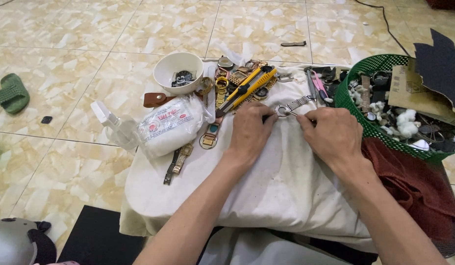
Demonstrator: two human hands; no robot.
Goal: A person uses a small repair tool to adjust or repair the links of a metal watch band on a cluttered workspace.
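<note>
Both hands meet on a white cloth (266, 181). The left hand (248, 131) and right hand (333, 135) each pinch a silver watch (290, 107), its mesh strap pointing toward the green basket (352, 105). A yellow knife (247, 88) lies just behind the watch.

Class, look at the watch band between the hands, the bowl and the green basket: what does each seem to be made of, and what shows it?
Watch band: probably metal, silvery and shiny, with a fine mesh weave.
Bowl: likely ceramic or plastic; smooth, glossy white, thick rim.
Green basket: looks like moulded plastic, with an even green perforated wall.
</note>
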